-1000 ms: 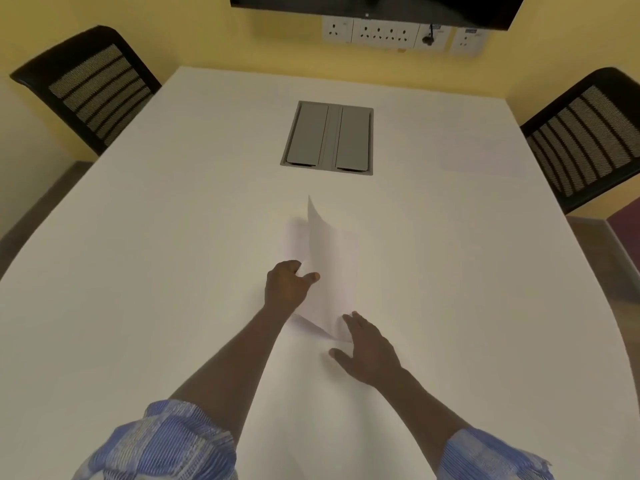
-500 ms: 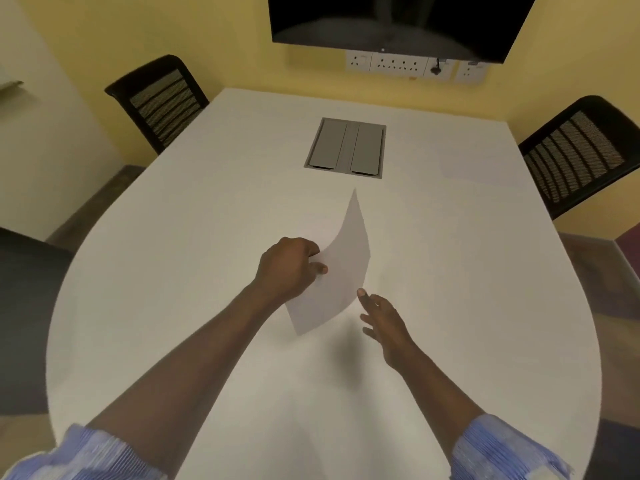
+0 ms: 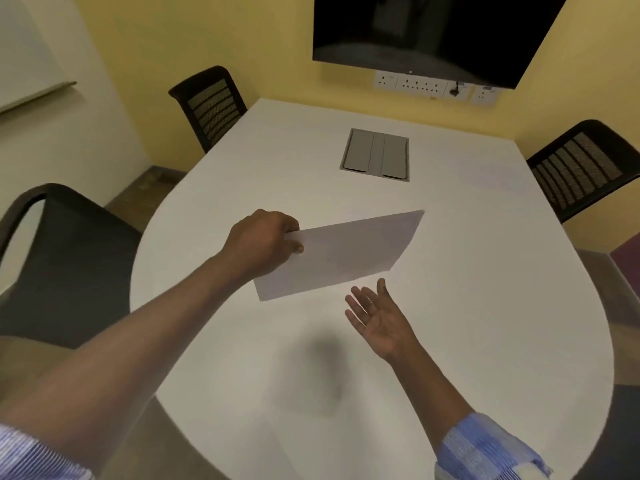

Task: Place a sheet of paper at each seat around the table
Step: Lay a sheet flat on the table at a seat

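Head view: our left hand (image 3: pixel 265 242) pinches the paper (image 3: pixel 341 254) by its edge above the surface (image 3: pixel 485 306) middle. Our right hand (image 3: pixel 379 317) is open. Paper seems light and floppy, so hold gently.

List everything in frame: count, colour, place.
table: 1, white, oval, centre
sheet of paper: 1, white, held over the table's middle
chairs: 3, black; far left, right, near left
cable box: 1, grey, set flush in the table's far half
screen: 1, black, on the yellow far wall
sockets: one row, white, under the screen
sleeves: 2, blue striped, bottom corners
left hand: 1, pinches the paper's left edge
right hand: 1, palm up, fingers spread, just below the paper, holding nothing
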Demonstrator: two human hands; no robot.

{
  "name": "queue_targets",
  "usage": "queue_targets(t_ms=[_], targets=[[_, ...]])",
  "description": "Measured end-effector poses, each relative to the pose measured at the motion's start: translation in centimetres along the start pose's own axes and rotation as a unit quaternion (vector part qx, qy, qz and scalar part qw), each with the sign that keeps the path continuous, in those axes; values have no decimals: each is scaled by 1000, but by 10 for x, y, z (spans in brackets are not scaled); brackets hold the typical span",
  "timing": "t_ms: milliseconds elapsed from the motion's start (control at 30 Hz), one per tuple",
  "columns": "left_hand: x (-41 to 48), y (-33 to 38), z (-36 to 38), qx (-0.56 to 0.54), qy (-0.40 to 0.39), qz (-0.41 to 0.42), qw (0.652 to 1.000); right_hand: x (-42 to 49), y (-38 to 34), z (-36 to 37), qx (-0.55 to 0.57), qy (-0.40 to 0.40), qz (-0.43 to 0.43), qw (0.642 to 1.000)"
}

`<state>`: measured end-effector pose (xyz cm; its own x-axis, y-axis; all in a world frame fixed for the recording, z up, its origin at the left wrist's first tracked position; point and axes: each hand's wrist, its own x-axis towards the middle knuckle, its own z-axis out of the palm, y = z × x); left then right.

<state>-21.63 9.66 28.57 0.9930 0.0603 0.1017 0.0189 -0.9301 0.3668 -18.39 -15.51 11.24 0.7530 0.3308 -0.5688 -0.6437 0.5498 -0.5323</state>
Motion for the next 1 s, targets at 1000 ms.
queue_targets(t_ms=[1000], targets=[[24,-415,-198,-24,-53,-39,998,127,280,376,-9,39,-139,990]])
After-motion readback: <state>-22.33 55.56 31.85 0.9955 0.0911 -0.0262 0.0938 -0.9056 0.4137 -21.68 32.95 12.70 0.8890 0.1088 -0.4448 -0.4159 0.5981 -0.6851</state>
